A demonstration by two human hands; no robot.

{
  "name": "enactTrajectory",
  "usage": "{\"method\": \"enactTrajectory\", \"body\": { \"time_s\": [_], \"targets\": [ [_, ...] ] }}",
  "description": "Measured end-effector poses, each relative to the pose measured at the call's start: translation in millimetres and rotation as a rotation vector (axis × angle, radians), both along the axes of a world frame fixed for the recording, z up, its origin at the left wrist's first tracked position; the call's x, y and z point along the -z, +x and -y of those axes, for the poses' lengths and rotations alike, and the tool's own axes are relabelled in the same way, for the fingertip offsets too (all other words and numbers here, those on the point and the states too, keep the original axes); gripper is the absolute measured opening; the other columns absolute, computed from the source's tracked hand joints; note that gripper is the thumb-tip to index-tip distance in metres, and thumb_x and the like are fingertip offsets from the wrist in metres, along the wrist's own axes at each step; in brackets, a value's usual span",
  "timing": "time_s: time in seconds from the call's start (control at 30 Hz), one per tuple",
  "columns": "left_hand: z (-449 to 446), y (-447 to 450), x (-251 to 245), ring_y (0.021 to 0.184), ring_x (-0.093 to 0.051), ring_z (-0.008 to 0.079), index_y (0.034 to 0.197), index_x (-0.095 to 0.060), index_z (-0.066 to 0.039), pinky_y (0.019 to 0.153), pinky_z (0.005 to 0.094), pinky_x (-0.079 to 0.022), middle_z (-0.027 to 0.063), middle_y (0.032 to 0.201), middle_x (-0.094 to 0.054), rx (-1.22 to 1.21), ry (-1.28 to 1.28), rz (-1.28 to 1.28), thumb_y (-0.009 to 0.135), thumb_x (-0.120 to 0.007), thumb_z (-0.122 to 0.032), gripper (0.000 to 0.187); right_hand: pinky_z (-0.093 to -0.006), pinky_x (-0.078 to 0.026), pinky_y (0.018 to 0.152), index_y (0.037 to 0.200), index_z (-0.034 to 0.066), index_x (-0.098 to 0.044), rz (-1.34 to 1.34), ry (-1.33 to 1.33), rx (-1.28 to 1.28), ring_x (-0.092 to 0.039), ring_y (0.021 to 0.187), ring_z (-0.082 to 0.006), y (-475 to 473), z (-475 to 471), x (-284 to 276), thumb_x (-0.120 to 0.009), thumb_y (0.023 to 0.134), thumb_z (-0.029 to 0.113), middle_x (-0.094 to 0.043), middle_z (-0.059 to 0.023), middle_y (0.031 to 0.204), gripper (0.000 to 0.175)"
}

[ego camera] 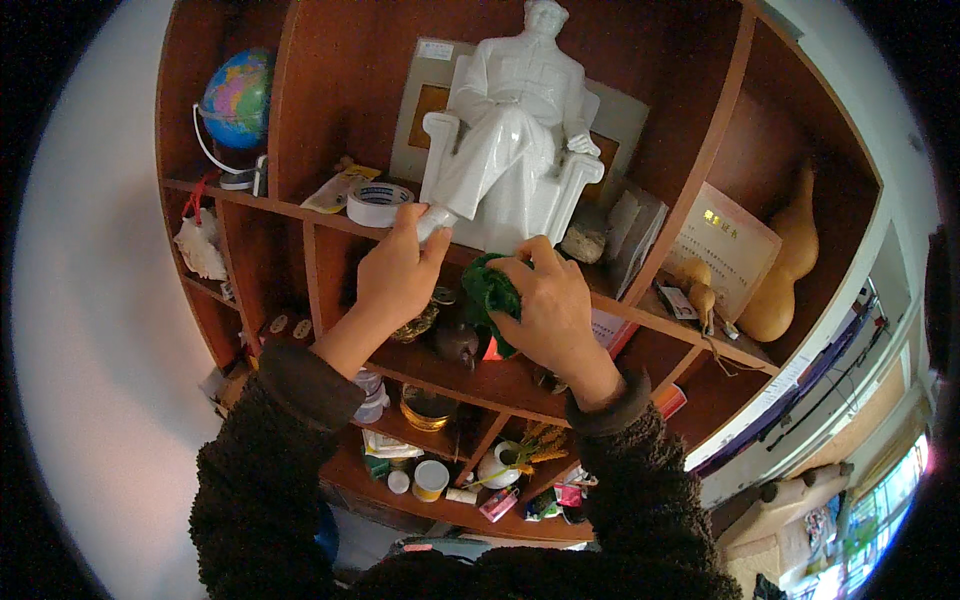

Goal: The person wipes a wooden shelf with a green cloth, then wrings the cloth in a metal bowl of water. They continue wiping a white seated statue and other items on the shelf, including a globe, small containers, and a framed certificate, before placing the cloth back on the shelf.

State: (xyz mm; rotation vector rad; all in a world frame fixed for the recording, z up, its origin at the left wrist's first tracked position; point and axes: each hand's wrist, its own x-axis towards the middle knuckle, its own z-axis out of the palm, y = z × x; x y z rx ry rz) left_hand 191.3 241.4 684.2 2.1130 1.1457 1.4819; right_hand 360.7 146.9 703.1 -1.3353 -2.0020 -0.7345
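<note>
A glossy white statue [517, 127] of a figure seated in an armchair stands on the upper shelf of a wooden display cabinet [345, 60]. The fingers of my left hand [397, 270] grip the statue's forward foot at the shelf's front edge. In my right hand [547, 307] is a bunched dark green cloth [489, 296], held against the statue's base near the shelf edge. Part of the cloth is hidden behind my fingers. Just left of the statue's foot lies a roll of white tape [377, 203].
Behind the statue leans a grey panel [412, 97]. A rock [585, 241] sits right of its base. A globe [238, 101] occupies the left compartment; gourds [784, 262] and a certificate [720, 247] are at right. Lower shelves hold a brown pot [456, 343], jars [430, 478] and a white vase [501, 463].
</note>
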Motion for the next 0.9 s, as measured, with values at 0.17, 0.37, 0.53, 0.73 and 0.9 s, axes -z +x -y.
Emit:
{"method": "enactTrajectory", "body": {
  "time_s": [0.17, 0.37, 0.53, 0.73, 0.9],
  "targets": [
    [1, -2, -1, 0.091, -0.064, 0.0391, 0.124, -0.044, -0.006, 0.079, 0.0468, -0.049, 0.0214, 0.101, -0.067, 0.001, -0.059, -0.011, 0.094, -0.051, -0.037, 0.043, -0.0432, -0.050, 0.070, 0.102, 0.0092, -0.066, 0.079, -0.119, 0.050, -0.059, 0.079, -0.0355, 11, 0, -8, -0.078, 0.062, 0.021, -0.055, -0.0146, 0.096, 0.044],
    [0, 0, -5, 0.092, -0.064, 0.0387, 0.125, -0.043, -0.006, 0.079, 0.0469, -0.049, 0.0211, 0.102, -0.067, 0.068, -0.075, -0.033, 0.094, -0.052, -0.037, 0.044, -0.0453, -0.050, 0.069, 0.100, 0.0078, -0.066, -0.043, -0.143, 0.022, -0.060, 0.079, -0.0369, 29, 37, 0, -0.077, 0.064, 0.018, -0.056, -0.0137, 0.095, 0.040],
    [-5, -1, 3, 0.092, -0.064, 0.0385, 0.124, -0.043, -0.005, 0.079, 0.0467, -0.049, 0.0210, 0.104, -0.066, 0.026, -0.004, -0.005, 0.094, -0.052, -0.038, 0.045, -0.0336, -0.048, 0.077, 0.100, 0.0013, -0.064, -0.334, -0.035, -0.053, -0.061, 0.087, -0.0296, 30, 48, -6, -0.070, 0.073, 0.003, -0.055, -0.0128, 0.098, 0.028],
    [-13, 0, 12, 0.089, -0.065, 0.0367, 0.125, -0.044, -0.003, 0.078, 0.0449, -0.050, 0.0208, 0.104, -0.066, 0.017, 0.088, 0.048, 0.093, -0.054, -0.041, 0.050, -0.0400, -0.045, 0.085, 0.110, 0.0078, -0.064, 0.001, 0.065, -0.030, -0.055, 0.099, -0.0333, 3, 18, -16, -0.075, 0.061, 0.004, -0.052, -0.0123, 0.110, 0.050],
    [-8, -5, 6, 0.086, -0.066, 0.0354, 0.125, -0.044, -0.001, 0.076, 0.0434, -0.050, 0.0210, 0.103, -0.066, 0.054, 0.022, 0.032, 0.092, -0.056, -0.041, 0.053, -0.0398, -0.044, 0.075, 0.102, 0.0107, -0.067, 0.285, -0.054, 0.187, -0.055, 0.089, -0.0316, -17, -4, -10, -0.080, 0.058, 0.017, -0.052, -0.0106, 0.103, 0.047]
  ]
}}
